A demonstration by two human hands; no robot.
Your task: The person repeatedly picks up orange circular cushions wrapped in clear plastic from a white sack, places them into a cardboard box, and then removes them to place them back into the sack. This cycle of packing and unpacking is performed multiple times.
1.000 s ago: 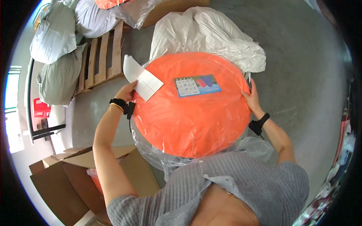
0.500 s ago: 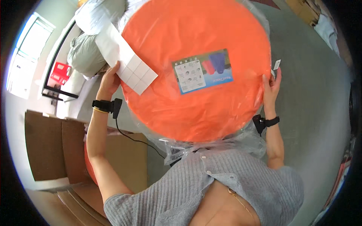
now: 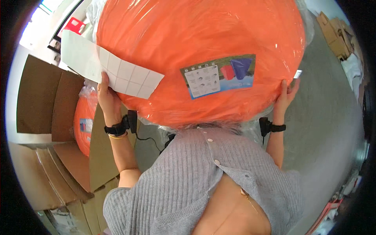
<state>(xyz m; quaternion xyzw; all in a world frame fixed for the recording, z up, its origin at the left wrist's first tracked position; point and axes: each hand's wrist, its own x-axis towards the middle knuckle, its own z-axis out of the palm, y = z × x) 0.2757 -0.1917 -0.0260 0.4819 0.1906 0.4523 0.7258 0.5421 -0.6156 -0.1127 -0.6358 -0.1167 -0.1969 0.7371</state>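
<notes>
A big round orange bundle [image 3: 203,35], wrapped in clear plastic, is in front of my body. A printed picture card [image 3: 219,76] with red and blue shapes lies on its face, under the plastic. My left hand [image 3: 109,100] is closed at the bundle's left side, its thumb pressing a sheet of blank white labels [image 3: 131,78] that lies partly over the orange. My right hand [image 3: 286,98] grips the bundle's right edge, with the thumb on the front. A small white label [image 3: 297,74] shows by its fingertips. The fingers behind the bundle are hidden.
At my left stands an open cardboard box [image 3: 39,102] with a second orange bundle [image 3: 83,121] in it. Flat cardboard [image 3: 335,37] is piled at the far right on the grey floor [image 3: 317,117]. A red plastic item [image 3: 74,25] shows at the far left.
The orange bundle has come closer to me and looks larger, its face tilted differently. Both hands have kept their hold. The second bundle in the box shows more as the view has shifted.
</notes>
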